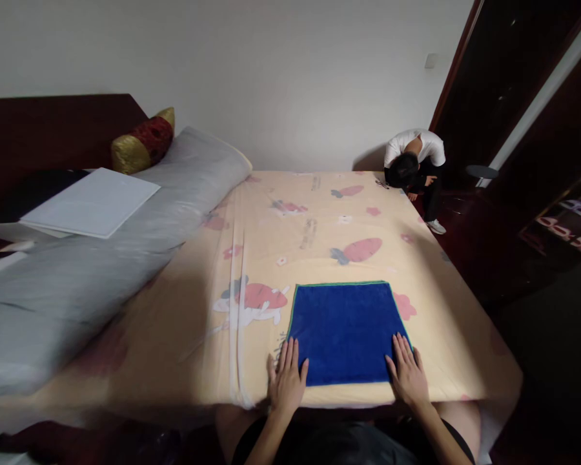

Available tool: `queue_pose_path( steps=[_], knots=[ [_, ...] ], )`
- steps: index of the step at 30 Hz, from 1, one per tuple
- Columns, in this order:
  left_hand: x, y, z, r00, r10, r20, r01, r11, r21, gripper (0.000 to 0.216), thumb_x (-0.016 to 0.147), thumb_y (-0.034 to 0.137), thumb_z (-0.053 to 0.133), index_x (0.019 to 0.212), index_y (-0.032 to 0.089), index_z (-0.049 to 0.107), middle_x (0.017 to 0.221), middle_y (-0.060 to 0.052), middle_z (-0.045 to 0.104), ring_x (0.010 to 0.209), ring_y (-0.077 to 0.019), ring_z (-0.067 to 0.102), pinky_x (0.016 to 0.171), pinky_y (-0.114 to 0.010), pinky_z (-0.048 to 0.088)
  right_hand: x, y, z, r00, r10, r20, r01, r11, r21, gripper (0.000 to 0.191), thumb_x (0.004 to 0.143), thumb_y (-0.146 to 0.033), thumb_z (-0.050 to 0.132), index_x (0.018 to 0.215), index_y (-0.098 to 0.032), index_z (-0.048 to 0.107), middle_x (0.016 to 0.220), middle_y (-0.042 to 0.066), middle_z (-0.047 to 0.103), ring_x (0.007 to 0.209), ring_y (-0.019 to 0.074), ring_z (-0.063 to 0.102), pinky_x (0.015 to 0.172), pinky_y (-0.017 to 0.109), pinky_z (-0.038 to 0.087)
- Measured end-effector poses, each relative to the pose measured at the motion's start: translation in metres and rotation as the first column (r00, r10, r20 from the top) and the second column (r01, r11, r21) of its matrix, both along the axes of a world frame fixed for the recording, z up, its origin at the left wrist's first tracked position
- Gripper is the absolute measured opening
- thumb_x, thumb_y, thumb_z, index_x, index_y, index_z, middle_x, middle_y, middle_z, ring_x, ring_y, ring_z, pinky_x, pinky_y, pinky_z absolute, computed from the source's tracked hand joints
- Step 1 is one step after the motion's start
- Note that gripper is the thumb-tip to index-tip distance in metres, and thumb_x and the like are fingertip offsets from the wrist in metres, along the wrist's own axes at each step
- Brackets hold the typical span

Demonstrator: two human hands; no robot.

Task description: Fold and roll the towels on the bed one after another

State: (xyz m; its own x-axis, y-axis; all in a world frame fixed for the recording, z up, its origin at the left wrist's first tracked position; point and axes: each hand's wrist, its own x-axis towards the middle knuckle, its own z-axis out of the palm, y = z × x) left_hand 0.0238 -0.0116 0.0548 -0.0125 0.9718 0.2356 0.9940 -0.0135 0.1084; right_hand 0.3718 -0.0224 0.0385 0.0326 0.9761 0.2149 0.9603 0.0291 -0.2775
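Note:
A dark blue cloth with a green edge lies flat on the bed, close to its near side. At the cloth's near left corner rests my left hand, palm down with the fingers stretched out. My right hand lies likewise on the near right corner, fingers spread and pointing away from me. Neither hand grasps anything. Under the cloth is a yellow bed sheet printed with carrots, rabbits and flowers.
A rolled grey quilt runs along the left, with a white board on it and a red and gold pillow behind. Someone in a white shirt sits bent over at the far right corner, near a small round stool.

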Motion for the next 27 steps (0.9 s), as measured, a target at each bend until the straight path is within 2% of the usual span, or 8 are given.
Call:
queue_pose_path(
  steps=[3,7,10,13,17,20,24,27],
  knots=[
    [0.024,0.009,0.013,0.998,-0.055,0.028,0.053,0.997,0.050,0.057,0.097,0.035,0.032,0.152,0.019,0.024,0.151,-0.010,0.041,0.140,-0.0249,0.037,0.120,-0.051,0.016,-0.024,0.009,0.010,0.999,0.023,-0.034,-0.022,0.999,0.040,0.062,0.098,-0.050,0.029,0.153,-0.023,0.024,0.156,0.010,0.029,0.142,0.0311,0.030,0.116,0.056,0.022],
    [0.075,0.025,0.022,0.967,-0.254,0.028,0.252,0.965,0.067,0.059,0.096,0.020,0.029,0.153,0.019,0.015,0.155,-0.007,0.033,0.143,-0.0197,0.031,0.118,-0.044,0.026,-0.077,0.027,0.021,0.973,0.224,-0.062,-0.223,0.974,0.031,0.055,0.099,-0.030,0.028,0.153,-0.024,0.022,0.157,0.006,0.026,0.144,0.0230,0.027,0.116,0.046,0.026],
    [0.104,0.031,0.012,0.952,-0.304,0.025,0.302,0.951,0.062,0.059,0.093,0.016,0.031,0.152,0.020,0.021,0.154,-0.006,0.037,0.142,-0.0193,0.034,0.115,-0.042,0.032,-0.109,0.036,0.018,0.946,0.319,-0.063,-0.320,0.947,-0.010,0.058,0.094,-0.017,0.029,0.152,-0.019,0.027,0.156,0.007,0.027,0.144,0.0204,0.026,0.117,0.043,0.026],
    [0.114,0.031,-0.001,0.957,-0.288,0.030,0.286,0.957,0.048,0.058,0.093,0.017,0.033,0.150,0.022,0.028,0.152,-0.006,0.041,0.140,-0.0197,0.037,0.114,-0.042,0.034,-0.120,0.038,0.012,0.945,0.322,-0.056,-0.324,0.944,-0.053,0.057,0.092,-0.017,0.031,0.149,-0.017,0.032,0.155,0.009,0.030,0.144,0.0210,0.027,0.116,0.043,0.027],
    [0.105,0.030,-0.006,0.962,-0.271,0.037,0.271,0.963,0.015,0.055,0.096,0.025,0.031,0.151,0.023,0.026,0.155,-0.004,0.034,0.143,-0.0191,0.031,0.116,-0.043,0.030,-0.110,0.035,0.014,0.966,0.249,-0.063,-0.252,0.967,-0.034,0.052,0.098,-0.031,0.030,0.149,-0.023,0.035,0.155,0.005,0.030,0.142,0.0221,0.030,0.116,0.043,0.028],
    [0.082,0.031,-0.005,0.972,-0.233,0.019,0.233,0.973,-0.004,0.055,0.098,0.034,0.031,0.151,0.022,0.023,0.157,-0.005,0.030,0.145,-0.0200,0.028,0.116,-0.044,0.028,-0.082,0.035,0.017,0.983,0.175,-0.061,-0.176,0.984,-0.016,0.055,0.099,-0.046,0.029,0.151,-0.028,0.030,0.156,0.002,0.028,0.143,0.0231,0.028,0.116,0.043,0.026],
    [0.029,0.029,-0.007,0.994,-0.105,-0.011,0.105,0.994,-0.007,0.057,0.099,0.041,0.030,0.152,0.021,0.021,0.156,-0.007,0.030,0.144,-0.0219,0.030,0.118,-0.047,0.023,-0.023,0.031,0.003,1.000,-0.014,-0.022,0.014,1.000,-0.022,0.066,0.098,-0.053,0.020,0.150,-0.015,0.031,0.155,0.012,0.029,0.144,0.0291,0.026,0.115,0.052,0.023],
    [0.000,0.025,-0.007,0.993,-0.113,-0.028,0.112,0.994,-0.013,0.057,0.098,0.042,0.031,0.151,0.021,0.025,0.155,-0.007,0.034,0.143,-0.0222,0.032,0.120,-0.049,0.016,0.014,0.027,-0.013,0.997,-0.063,0.038,0.064,0.998,-0.024,0.069,0.098,-0.057,0.017,0.150,-0.014,0.031,0.156,0.012,0.030,0.145,0.0265,0.025,0.117,0.050,0.020]
  ],
)
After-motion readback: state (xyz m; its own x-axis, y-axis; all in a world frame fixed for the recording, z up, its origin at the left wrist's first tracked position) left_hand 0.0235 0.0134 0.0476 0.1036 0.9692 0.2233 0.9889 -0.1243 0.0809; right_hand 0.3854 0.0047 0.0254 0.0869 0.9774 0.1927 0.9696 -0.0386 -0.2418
